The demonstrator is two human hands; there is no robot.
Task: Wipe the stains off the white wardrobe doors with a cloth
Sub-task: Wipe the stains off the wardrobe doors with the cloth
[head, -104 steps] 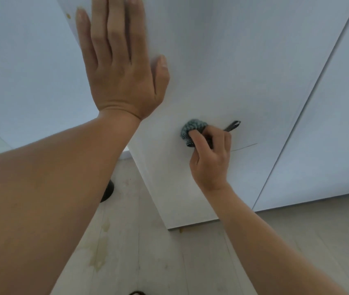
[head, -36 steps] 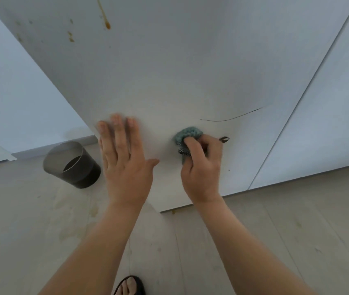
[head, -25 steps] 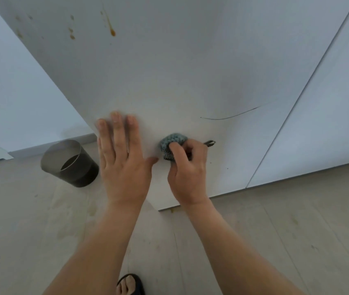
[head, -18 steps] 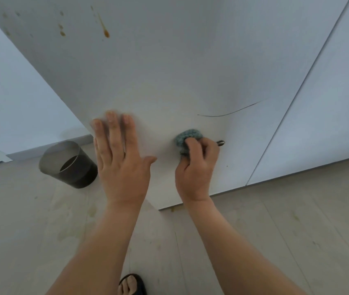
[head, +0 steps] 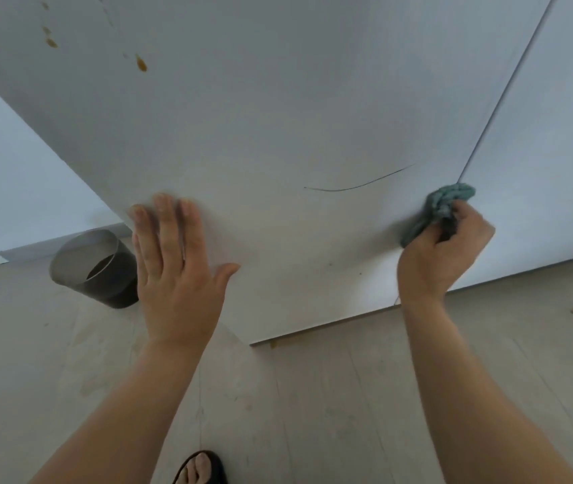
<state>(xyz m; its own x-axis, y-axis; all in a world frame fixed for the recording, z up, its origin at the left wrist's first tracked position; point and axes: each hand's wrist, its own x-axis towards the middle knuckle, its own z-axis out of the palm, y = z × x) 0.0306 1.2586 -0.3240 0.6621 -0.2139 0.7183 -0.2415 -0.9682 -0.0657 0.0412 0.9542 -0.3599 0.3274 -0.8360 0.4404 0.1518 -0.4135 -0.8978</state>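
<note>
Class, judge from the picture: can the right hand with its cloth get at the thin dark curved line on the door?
Probably yes. The right hand grips the cloth near the curved line, with only bare door between them.

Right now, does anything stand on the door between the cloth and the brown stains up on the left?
Nothing visible does. The cloth, held in the right hand, has bare door up to the brown stains; only a thin dark line is drawn there. The left hand presses flat lower down, off that path.

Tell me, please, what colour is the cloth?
The cloth is teal, a blue-green; the head view shows it.
</note>
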